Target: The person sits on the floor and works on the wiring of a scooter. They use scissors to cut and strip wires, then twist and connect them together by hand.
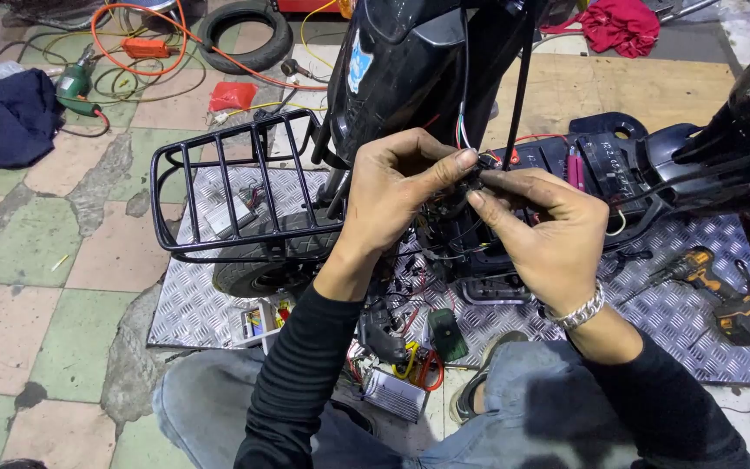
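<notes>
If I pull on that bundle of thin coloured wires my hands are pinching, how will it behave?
The thin coloured wires look floppy, since they curve loosely. Probably light: the left hand and right hand manage them with fingertips. Likely tethered to the black scooter body.

I count my two hands, left [397, 195] and right [544, 230], both with a grip on one black connector [476, 176]. One scooter [444, 78], one wire basket [236, 187], one loose tyre [246, 33], one cordless drill [726, 300], one green power tool [74, 84], one red cloth [622, 24], one dark cloth [9, 117].
</notes>
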